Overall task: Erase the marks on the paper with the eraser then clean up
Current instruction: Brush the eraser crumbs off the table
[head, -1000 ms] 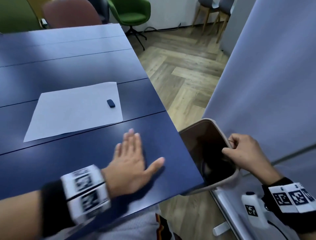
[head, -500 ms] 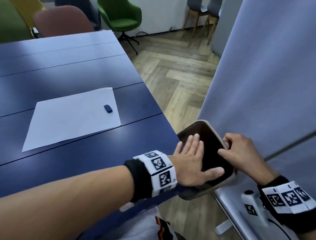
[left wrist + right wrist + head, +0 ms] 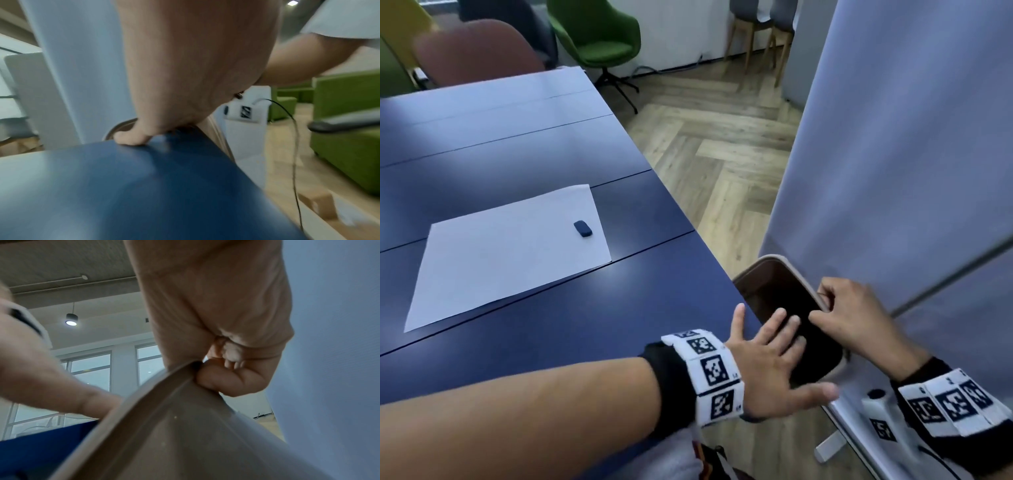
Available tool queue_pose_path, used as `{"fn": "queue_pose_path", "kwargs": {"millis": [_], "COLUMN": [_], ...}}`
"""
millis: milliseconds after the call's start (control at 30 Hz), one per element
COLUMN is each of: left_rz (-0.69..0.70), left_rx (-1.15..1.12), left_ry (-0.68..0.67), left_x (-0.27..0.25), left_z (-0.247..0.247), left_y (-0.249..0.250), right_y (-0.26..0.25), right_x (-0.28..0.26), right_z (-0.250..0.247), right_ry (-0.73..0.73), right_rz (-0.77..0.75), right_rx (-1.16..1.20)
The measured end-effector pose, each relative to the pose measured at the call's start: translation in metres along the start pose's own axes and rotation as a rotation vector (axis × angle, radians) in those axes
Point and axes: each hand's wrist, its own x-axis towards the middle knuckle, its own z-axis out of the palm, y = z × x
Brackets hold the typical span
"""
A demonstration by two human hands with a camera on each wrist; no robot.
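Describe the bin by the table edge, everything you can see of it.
The bin is beige, plastic by its look, with a rounded rectangular rim and a dark inside whose contents cannot be made out. It is held tilted against the corner of the blue table, mouth just below the edge. The right hand grips its far rim; the left hand lies flat, fingers spread over the opening.

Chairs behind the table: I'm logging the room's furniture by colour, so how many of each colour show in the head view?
Green chairs: 2
Reddish-brown chair: 1
Grey chairs with wooden legs: 2
Yellow chair: 1, only a corner shows
Dark chair: 1, mostly hidden
Total: 7
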Motion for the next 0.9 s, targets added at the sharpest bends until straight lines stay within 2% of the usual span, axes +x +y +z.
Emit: {"fn": "queue_pose_path", "kwargs": {"millis": [67,100,200,267,300,333,400,467,533,600,633,700,767,833,900], "left_rz": [-0.011,-0.095,-0.554,-0.801,-0.847,-0.846,-0.733,-0.521,-0.255,-0.025,0.015,-0.06,-0.236,-0.429,-0.552], "left_rx": [-0.116,-0.141,-0.146,-0.194,-0.206,-0.201,-0.163,-0.121,-0.15,-0.29,-0.389,-0.462,-0.35,-0.227,-0.159], "left_ry": [0.027,0.09,0.251,0.209,0.174,0.152,0.147,0.121,0.039,-0.034,-0.016,0.086,0.137,0.103,0.021], "left_x": [0.001,-0.005,-0.038,-0.056,-0.059,-0.057,-0.039,-0.012,0.01,0.015,0.013,0.005,-0.008,-0.022,-0.033], "left_z": [-0.018,-0.026,-0.036,-0.03,-0.024,-0.018,-0.012,-0.015,-0.022,-0.034,-0.039,-0.048,-0.057,-0.062,-0.064], "left_y": [-0.013,-0.029,-0.092,-0.12,-0.125,-0.123,-0.106,-0.077,-0.042,-0.013,-0.006,-0.014,-0.037,-0.064,-0.084], "right_y": [0.001,0.003,0.004,0.003,0.003,0.003,0.002,0.0,-0.001,0.002,0.006,0.018,0.035,0.056,0.078], "right_x": [0.0,-0.001,-0.002,-0.003,-0.002,-0.002,-0.002,-0.003,-0.004,-0.005,-0.005,-0.003,0.003,0.012,0.021], "right_z": [-0.001,-0.002,0.0,0.003,0.004,0.006,0.008,0.007,0.005,0.001,0.0,0.002,0.012,0.028,0.05], "right_ry": [-0.002,0.0,-0.002,-0.006,-0.007,-0.01,-0.021,-0.026,-0.015,-0.016,-0.025,-0.043,-0.06,-0.089,-0.108], "right_rz": [0.0,0.008,0.023,0.02,0.017,0.012,0.005,0.011,0.024,0.05,0.061,0.061,0.078,0.137,0.208], "right_rx": [-0.001,0.004,0.021,0.029,0.032,0.035,0.037,0.046,0.06,0.063,0.061,0.048,0.058,0.083,0.124]}}
